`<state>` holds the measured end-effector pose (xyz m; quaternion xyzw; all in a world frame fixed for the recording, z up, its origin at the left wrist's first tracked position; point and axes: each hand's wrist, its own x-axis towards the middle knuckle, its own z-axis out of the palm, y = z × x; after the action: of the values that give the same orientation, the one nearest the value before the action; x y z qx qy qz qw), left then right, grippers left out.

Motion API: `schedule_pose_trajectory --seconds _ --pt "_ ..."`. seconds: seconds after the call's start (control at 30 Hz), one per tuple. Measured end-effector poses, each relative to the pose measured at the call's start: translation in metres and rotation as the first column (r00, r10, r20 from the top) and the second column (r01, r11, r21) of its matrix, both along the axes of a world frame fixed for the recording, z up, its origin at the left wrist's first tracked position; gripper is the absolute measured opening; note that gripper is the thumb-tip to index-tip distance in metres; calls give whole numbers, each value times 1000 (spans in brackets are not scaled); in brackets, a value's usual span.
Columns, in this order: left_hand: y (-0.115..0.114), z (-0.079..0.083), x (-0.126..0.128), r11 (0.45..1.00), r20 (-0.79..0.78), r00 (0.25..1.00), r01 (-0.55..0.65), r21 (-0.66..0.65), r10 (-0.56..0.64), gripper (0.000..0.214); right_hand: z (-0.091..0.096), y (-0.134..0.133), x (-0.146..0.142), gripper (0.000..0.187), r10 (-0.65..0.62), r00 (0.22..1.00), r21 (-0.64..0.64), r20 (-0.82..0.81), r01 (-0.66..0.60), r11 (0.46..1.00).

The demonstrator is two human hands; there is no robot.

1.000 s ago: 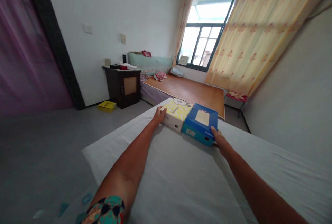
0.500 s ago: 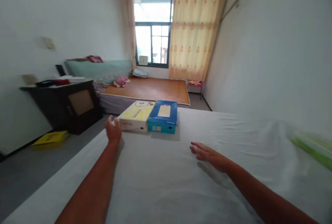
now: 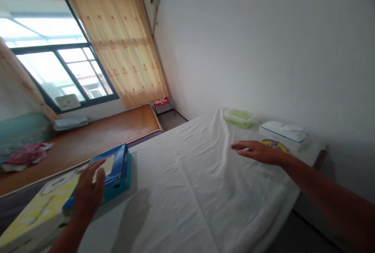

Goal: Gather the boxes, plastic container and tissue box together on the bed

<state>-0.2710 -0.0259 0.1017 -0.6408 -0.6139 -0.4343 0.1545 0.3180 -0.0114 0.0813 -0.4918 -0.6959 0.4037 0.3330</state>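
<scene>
My left hand (image 3: 89,190) is in front of the blue shoebox-like box (image 3: 119,163), fingers apart and holding nothing. Whether it touches the box I cannot tell. Against that box on the left lies a yellow-and-white patterned box (image 3: 38,210). My right hand (image 3: 258,152) hovers over the right part of the white cloth (image 3: 187,182), fingers stretched out with nothing in them. Just behind its wrist shows a round purple-and-yellow item (image 3: 275,144), partly covered by the arm. Beyond the hand sits a green plastic container with a clear lid (image 3: 240,118).
A white box with white tissue-like stuff on top (image 3: 283,133) stands near the wall at right. Past the table's far edge is a low bed with a brown mat (image 3: 129,126). A pink stool (image 3: 161,102) stands in the corner by the curtain (image 3: 120,45).
My view has turned to the right, bringing the green container and white box into sight. My left hand has gone from beside the yellow box to the blue box; my right hand has moved rightward.
</scene>
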Motion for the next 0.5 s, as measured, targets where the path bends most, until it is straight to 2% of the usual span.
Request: schedule_pose_trajectory --seconds 0.07,0.13,0.23,0.3,0.37,0.43,0.5 --pt "18 -2 38 992 -32 992 123 -43 -124 37 8 11 48 42 -207 978 43 -31 208 977" --pt "30 -5 77 965 -54 969 236 -111 -243 39 10 27 94 38 -377 925 101 35 372 923" --pt "35 -14 136 889 -48 910 389 -243 -411 36 3 60 141 42 -503 841 201 201 467 861" --pt "30 -25 172 830 -19 872 459 -316 -490 35 -3 87 153 47 -511 801 256 311 447 857" --pt "22 -37 199 772 13 834 516 -372 -552 33 -7 118 153 52 -509 750 293 422 418 860" --pt "10 -50 216 721 45 806 552 -419 -591 33 -8 149 149 56 -518 692 281 503 436 855" --pt "-2 -61 222 691 56 793 562 -455 -607 33 -7 177 145 61 -531 656 232 536 490 840"
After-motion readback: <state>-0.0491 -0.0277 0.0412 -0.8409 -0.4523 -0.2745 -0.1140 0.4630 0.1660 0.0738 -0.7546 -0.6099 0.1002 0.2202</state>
